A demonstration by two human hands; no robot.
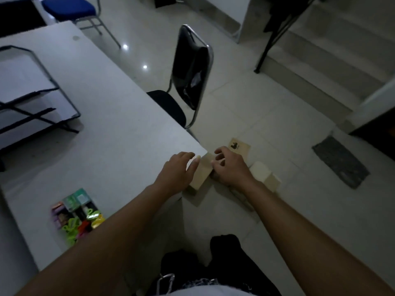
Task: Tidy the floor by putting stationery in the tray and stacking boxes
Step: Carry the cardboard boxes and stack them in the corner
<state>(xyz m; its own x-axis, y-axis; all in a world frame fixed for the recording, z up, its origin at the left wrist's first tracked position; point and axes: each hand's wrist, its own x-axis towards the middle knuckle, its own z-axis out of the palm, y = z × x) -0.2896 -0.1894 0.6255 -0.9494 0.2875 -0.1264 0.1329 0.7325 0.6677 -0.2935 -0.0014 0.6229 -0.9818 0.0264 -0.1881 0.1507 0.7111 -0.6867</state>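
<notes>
Table at left; floor at right. Stationery tray on table, near edge; paper rack far left. Chair beyond table corner. Boxes on floor just right of corner, flat box behind them; mat farther right.

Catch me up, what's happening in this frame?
A person reaches both hands down to small cardboard boxes on the floor by the table corner. The left hand and right hand close around one box; more boxes lie beside it. A tray of stationery sits on the table.

Three pale boxes, two chairs, two hands.
</notes>
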